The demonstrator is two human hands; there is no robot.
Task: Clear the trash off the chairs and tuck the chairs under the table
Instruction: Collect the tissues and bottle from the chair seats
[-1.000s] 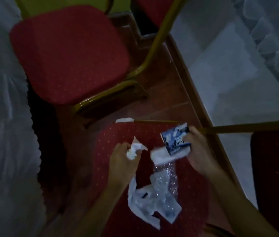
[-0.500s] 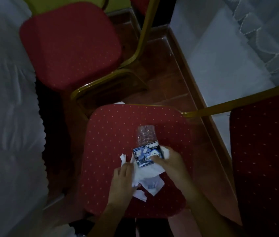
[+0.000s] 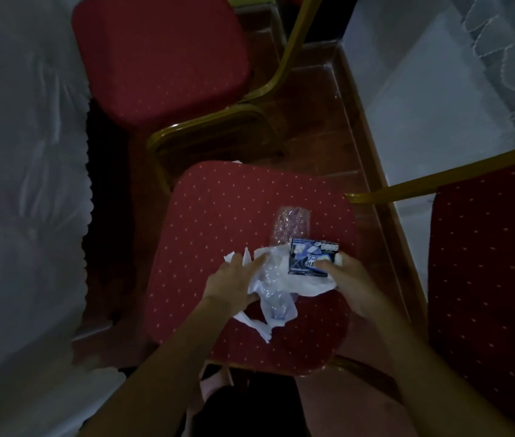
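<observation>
Here, three chairs (one littered).

Setting: dining or function room, dimly lit. Evidence: three matching banquet-style chairs, red dotted upholstery on gold metal frames — one seat directly under the hands, a second chair beyond them, a third chair to their right. White scallop-edged tablecloth hangs to their left. Polished reddish floor; lace curtain beyond, to the right.
</observation>
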